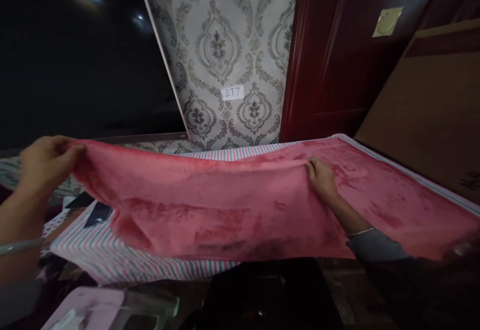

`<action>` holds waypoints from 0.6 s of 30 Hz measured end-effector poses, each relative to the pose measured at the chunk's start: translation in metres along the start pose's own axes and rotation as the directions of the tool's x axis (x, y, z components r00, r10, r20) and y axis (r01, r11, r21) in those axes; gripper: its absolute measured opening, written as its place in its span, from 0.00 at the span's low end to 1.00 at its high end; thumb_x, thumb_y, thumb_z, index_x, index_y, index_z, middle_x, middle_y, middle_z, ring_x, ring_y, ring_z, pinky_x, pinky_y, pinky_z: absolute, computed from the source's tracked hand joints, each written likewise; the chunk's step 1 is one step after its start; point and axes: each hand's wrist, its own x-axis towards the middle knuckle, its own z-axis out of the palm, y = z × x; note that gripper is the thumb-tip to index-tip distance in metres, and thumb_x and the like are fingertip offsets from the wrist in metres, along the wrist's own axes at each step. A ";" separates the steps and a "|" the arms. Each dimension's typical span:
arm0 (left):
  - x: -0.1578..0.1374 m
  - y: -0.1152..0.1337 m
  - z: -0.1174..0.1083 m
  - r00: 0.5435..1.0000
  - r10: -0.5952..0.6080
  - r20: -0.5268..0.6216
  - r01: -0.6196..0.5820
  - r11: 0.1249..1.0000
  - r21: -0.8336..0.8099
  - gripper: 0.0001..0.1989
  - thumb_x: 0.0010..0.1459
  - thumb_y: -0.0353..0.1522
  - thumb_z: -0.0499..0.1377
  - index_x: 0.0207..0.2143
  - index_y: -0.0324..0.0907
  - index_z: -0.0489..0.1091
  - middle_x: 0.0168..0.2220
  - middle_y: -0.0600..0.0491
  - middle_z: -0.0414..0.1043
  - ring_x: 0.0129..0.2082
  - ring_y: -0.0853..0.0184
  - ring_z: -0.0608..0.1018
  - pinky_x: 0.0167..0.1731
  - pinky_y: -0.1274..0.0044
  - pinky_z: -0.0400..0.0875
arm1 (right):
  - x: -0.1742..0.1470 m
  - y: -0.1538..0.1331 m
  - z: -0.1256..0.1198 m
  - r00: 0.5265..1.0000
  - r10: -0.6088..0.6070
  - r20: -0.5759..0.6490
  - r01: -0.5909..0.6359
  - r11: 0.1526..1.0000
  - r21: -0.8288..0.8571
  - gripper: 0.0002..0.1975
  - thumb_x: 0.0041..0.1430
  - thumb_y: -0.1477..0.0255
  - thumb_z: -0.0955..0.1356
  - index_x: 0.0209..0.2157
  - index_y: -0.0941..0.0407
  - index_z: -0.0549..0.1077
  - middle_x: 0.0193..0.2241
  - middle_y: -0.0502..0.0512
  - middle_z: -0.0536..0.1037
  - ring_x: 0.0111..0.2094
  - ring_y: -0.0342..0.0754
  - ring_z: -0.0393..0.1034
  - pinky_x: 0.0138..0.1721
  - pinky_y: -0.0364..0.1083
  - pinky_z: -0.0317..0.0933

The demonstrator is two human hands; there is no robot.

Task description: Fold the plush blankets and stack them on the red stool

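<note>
A large piece of soft pink-red plush cloth (225,195) stretches between my two hands, its top edge lifted and its lower part hanging in folds. At the far left, my left hand (48,162) pinches one corner between thumb and fingers. My right hand (321,177) grips the same top edge right of centre. From there the cloth spreads flat over the right part of the table. Beneath it lies a striped tablecloth (123,260) in white, pink and grey-blue, showing at the front left and along the back.
A dark phone-like slab (98,214) lies on the table's left part. Behind stand a large black screen (82,60) and a patterned wall with a paper label (232,92). A cardboard box (431,105) borders the right side. Below the front edge is a pink-lidded container (88,302).
</note>
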 end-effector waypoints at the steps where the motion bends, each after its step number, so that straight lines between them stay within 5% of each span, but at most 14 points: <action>1: -0.001 0.006 0.000 0.999 -0.033 0.002 0.033 0.999 0.017 0.24 0.58 0.40 0.51 0.47 0.34 0.75 0.34 0.53 0.71 0.39 0.63 0.75 0.48 0.69 0.71 | 0.007 0.000 -0.011 1.000 -0.011 -0.028 0.010 1.000 -0.020 0.14 0.65 0.67 0.58 0.39 0.55 0.72 0.38 0.62 0.79 0.40 0.57 0.72 0.44 0.53 0.64; 5: -0.002 0.025 0.001 0.997 -0.054 -0.055 0.050 0.996 -0.071 0.22 0.55 0.38 0.52 0.45 0.32 0.74 0.36 0.54 0.69 0.40 0.67 0.72 0.51 0.69 0.69 | 0.040 -0.005 -0.057 0.990 -0.042 -0.136 0.025 0.992 -0.127 0.12 0.64 0.68 0.59 0.37 0.56 0.72 0.36 0.63 0.78 0.38 0.54 0.71 0.42 0.51 0.63; 11: -0.003 0.039 -0.009 0.996 -0.046 -0.073 -0.001 0.838 -0.546 0.22 0.57 0.35 0.56 0.48 0.26 0.71 0.28 0.60 0.60 0.28 0.80 0.62 0.48 0.66 0.69 | 0.088 -0.026 -0.128 0.921 -0.117 -0.371 -0.006 0.950 -0.313 0.17 0.69 0.71 0.58 0.44 0.65 0.75 0.42 0.69 0.78 0.43 0.52 0.71 0.43 0.51 0.58; 18: -0.003 0.064 -0.009 0.977 -0.026 -0.212 -0.101 0.817 -0.568 0.14 0.58 0.32 0.55 0.40 0.30 0.74 0.28 0.58 0.64 0.31 0.75 0.69 0.46 0.73 0.70 | 0.107 -0.037 -0.192 0.984 -0.155 -0.093 0.060 0.766 -0.640 0.25 0.74 0.64 0.54 0.53 0.63 0.73 0.50 0.71 0.77 0.51 0.58 0.71 0.36 0.52 0.56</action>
